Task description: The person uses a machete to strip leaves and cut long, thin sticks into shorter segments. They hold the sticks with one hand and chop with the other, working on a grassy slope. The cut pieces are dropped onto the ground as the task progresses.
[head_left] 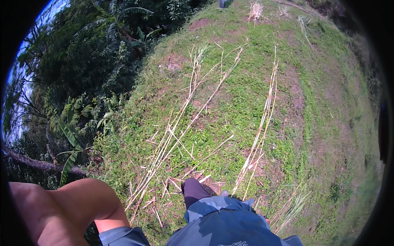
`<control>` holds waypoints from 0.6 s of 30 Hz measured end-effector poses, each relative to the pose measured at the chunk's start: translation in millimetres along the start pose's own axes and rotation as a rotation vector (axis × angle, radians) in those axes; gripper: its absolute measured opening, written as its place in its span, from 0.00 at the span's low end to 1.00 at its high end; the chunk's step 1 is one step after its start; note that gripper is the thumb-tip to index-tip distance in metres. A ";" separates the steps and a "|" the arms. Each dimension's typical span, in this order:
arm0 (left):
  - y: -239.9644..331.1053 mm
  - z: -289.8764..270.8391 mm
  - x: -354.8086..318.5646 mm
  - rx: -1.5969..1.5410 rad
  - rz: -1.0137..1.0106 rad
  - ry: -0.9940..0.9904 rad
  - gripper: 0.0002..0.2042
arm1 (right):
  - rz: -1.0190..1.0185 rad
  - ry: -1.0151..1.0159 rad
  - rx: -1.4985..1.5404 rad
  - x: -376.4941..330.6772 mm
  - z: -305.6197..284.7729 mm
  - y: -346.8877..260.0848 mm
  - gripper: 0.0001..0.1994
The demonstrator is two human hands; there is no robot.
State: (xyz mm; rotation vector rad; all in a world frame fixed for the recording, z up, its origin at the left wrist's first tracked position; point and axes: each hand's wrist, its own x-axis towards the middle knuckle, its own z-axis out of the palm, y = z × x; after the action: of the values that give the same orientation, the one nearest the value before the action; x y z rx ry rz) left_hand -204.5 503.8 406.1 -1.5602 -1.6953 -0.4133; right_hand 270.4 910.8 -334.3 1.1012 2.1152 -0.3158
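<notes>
My left arm [88, 201] is raised and bent at the lower left, its forearm very close and cut off by the picture's rim. My left hand lies outside what shows. Beside my blue shirt [221, 223], on the right, a small patch of skin peeks out that may be part of my right hand [267, 222]; its fingers are hidden. Long, pale cut stalks [170, 137] lie in a loose bundle on the grass ahead to the left. Another thin bundle of stalks [262, 127] stretches away to the right of it. Green-leaved stalks [291, 207] lie near my right side.
Short broken stalk pieces [164, 190] are scattered around my dark trouser leg [193, 192]. Dense bushes and trees [86, 61] border the grass on the left, with a fallen trunk [37, 162] below. A pale heap of stalks [255, 11] sits far ahead.
</notes>
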 end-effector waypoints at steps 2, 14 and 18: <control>3.7 4.6 1.2 -0.010 0.008 0.005 0.13 | -0.018 -0.006 -0.036 4.9 4.9 6.2 0.18; 31.3 51.9 20.5 -0.253 0.013 0.347 0.13 | -0.047 -0.001 -0.042 36.2 60.4 47.3 0.16; 86.1 108.6 44.7 -0.803 -0.132 0.604 0.13 | -0.057 -0.062 -0.130 18.9 25.0 16.3 0.16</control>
State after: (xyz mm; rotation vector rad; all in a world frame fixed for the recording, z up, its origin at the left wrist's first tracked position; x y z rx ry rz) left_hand -155.3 627.0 345.8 -1.5957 -1.1927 -1.6046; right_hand 288.4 919.5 -363.4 0.9461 2.0835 -0.2324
